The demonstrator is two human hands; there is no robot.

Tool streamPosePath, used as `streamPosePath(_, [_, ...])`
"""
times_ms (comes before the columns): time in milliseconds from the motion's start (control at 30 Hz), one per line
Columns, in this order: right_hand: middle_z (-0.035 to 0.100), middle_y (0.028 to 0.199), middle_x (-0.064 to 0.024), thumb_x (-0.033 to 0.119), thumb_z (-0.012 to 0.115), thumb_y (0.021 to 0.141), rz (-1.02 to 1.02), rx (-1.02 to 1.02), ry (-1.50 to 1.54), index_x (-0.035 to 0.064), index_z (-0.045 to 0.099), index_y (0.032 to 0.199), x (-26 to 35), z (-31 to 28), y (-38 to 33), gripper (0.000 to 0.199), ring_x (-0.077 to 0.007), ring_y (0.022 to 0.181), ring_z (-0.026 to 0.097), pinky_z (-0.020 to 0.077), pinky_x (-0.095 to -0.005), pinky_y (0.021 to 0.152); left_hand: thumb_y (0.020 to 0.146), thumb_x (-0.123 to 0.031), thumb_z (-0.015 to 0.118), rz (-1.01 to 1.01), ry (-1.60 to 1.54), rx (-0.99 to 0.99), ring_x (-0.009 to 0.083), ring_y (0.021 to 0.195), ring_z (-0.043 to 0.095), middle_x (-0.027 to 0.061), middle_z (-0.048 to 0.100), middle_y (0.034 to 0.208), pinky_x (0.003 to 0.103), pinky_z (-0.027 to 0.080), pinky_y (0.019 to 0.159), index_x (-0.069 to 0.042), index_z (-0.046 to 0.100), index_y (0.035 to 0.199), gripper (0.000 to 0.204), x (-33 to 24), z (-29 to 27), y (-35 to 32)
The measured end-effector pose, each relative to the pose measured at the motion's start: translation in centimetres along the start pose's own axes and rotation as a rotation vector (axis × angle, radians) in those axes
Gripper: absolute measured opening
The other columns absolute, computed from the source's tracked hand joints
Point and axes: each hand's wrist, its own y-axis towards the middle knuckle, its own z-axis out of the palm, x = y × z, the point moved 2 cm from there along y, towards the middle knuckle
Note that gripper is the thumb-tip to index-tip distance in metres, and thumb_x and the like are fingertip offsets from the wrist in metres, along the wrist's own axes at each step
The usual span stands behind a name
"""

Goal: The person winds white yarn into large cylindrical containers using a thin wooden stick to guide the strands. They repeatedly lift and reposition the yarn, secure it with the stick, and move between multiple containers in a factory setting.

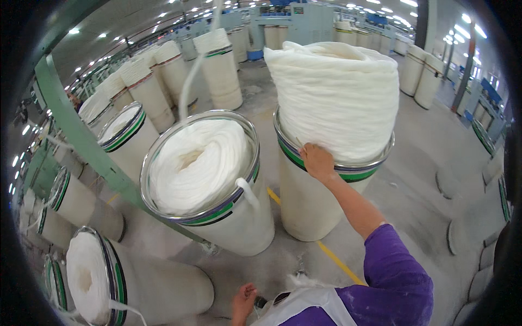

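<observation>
A tall off-white sliver can [304,206] with a metal rim and a green band stands in front of me to the right. Coiled white cotton sliver [334,98] rises high above its top. My right hand [317,161] reaches out to the near left of this can, its fingers closed on the rim beside the sliver. My left hand [245,298] hangs low near my white apron, fingers curled, with nothing visible in it. A second can [239,228] stands to the left, its sliver coil [201,163] about level with the rim and a loose end [247,191] hanging over the edge.
At lower left, another filled can [163,282] appears tilted by the lens. A green metal post [92,146] slants down behind the left cans. A sliver strand [190,81] hangs from above. Rows of cans [147,89] and machines [304,24] stand behind. A yellow line [340,263] crosses the floor.
</observation>
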Motion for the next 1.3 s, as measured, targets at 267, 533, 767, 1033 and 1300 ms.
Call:
streamPosePath(267, [0.065,0.072,-0.0141,0.033,0.048,0.098,-0.252,0.033,0.055,0.0038,0.058,0.084,-2.7,-1.8,-2.1,0.034,-0.0318,0.066,0.066,0.0518,-0.0436,0.059,0.090,-0.024,0.063,0.070,0.290,0.071,0.0242,0.096,0.067,0.0127,0.068,0.106,0.035,0.051,0.084,-0.003,0.058,0.121,0.038,-6.3,4.1,-0.5])
streamPosePath(533, [0.065,0.081,-0.0131,0.032,0.054,0.093,-0.201,0.268,-0.080,0.0060,0.063,0.085,-10.6,-10.2,-12.9,0.029,-0.0338,0.075,0.062,0.0477,-0.0466,0.069,0.092,-0.025,0.058,0.277,0.285,0.263,0.0265,0.100,0.065,0.0144,0.066,0.113,0.037,0.050,0.088,-0.003,0.056,0.125,0.039,-11.3,5.4,2.6])
streamPosePath(767, [0.060,0.085,-0.0138,0.024,0.059,0.088,-0.184,0.341,-0.093,0.0047,0.060,0.090,-17.7,-18.1,-23.5,0.020,-0.0370,0.085,0.056,0.0420,-0.0489,0.078,0.094,-0.027,0.057,0.476,0.382,0.439,0.0275,0.099,0.064,0.0149,0.066,0.110,0.038,0.050,0.086,-0.003,0.056,0.123,0.037,-12.2,4.5,4.7])
streamPosePath(1033, [0.057,0.079,-0.0136,0.045,0.048,0.094,-0.177,0.195,-0.139,0.0058,0.056,0.085,-14.4,-21.1,-33.8,0.041,-0.0373,0.079,0.052,0.0380,-0.0480,0.074,0.096,-0.030,0.054,0.660,0.354,0.480,0.0239,0.103,0.062,0.0108,0.066,0.112,0.035,0.049,0.087,-0.004,0.060,0.119,0.035,-21.2,1.9,9.6])
streamPosePath(1300, [0.061,0.124,-0.0104,0.045,0.074,0.078,0.428,0.298,0.357,0.0161,0.064,0.120,-8.8,-22.1,-40.8,0.051,-0.0301,0.117,0.053,0.0401,-0.0440,0.100,0.092,-0.007,0.061,1.179,-0.179,0.194,0.0149,0.097,0.060,0.0064,0.067,0.105,0.027,0.046,0.087,-0.002,0.065,0.109,0.019,-37.9,-0.2,3.4])
